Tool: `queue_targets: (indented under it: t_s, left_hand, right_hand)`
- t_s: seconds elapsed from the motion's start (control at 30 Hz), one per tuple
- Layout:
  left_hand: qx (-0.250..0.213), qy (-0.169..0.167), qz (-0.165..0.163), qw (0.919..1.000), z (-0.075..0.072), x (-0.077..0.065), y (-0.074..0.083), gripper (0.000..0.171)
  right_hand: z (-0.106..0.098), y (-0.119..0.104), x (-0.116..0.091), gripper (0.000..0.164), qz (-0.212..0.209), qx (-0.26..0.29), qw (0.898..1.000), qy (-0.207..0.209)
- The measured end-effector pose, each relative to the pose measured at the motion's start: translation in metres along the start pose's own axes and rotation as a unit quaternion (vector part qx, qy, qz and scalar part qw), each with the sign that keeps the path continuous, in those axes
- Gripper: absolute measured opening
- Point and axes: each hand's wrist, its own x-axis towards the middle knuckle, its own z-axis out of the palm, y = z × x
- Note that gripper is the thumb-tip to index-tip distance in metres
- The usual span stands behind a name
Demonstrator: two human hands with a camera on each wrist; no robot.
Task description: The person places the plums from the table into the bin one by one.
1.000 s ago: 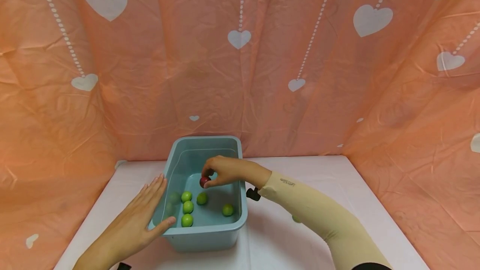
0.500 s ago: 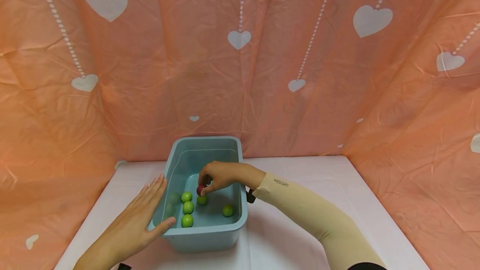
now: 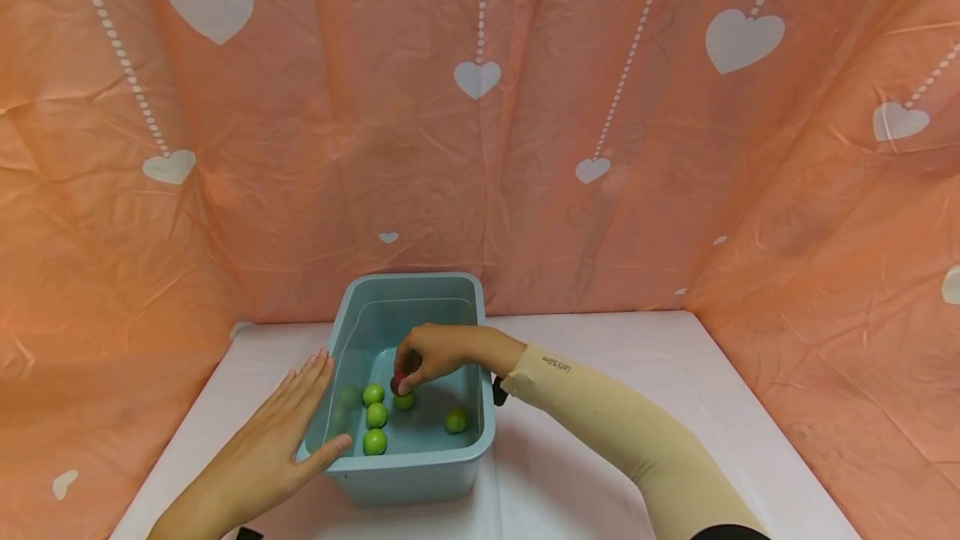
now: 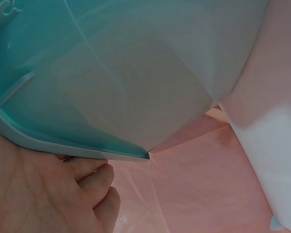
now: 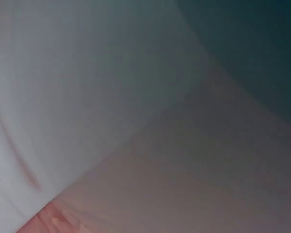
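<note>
In the head view my right hand (image 3: 438,352) reaches into a blue-grey plastic tub (image 3: 408,461) and pinches a small red round fruit (image 3: 398,383) between thumb and fingers. The red fruit is just above a small green round fruit (image 3: 404,402) and partly covers it; whether they touch I cannot tell. My left hand (image 3: 281,432), fingers straight, rests against the tub's left rim. The left wrist view has this hand (image 4: 43,187) under the tub's rim (image 4: 63,148). Only a blurred, close surface fills the right wrist view, without the hand.
Several more green fruits lie on the tub floor: a row (image 3: 377,416) on the left and one (image 3: 456,420) at the right. The tub stands on a white-covered table (image 3: 600,357). An orange curtain (image 3: 480,190) with white hearts encloses the back and sides.
My right hand has moved down and slightly left inside the tub, bringing the red fruit over the middle green one. The left hand has stayed where it was.
</note>
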Motion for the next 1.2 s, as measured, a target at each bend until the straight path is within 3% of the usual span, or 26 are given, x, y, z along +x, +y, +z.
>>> queue_targets:
  t_s: [0.27, 0.63, 1.2]
  left_hand:
    - [0.0, 0.001, -0.001, 1.0, -0.001, 0.001, 0.0, 0.096]
    - [0.009, 0.006, 0.004, 0.9999, 0.0, 0.0, -0.001, 0.096]
    - [0.0, -0.016, -0.012, 0.9998, -0.002, 0.002, 0.0, 0.097]
  right_hand:
    - [-0.001, 0.0, -0.001, 0.032, -0.008, 0.0, 1.0, 0.005]
    - [-0.006, 0.002, -0.008, 0.031, -0.032, 0.01, 0.999, 0.043]
    - [-0.024, 0.007, -0.058, 0.032, -0.044, 0.041, 0.991, 0.119]
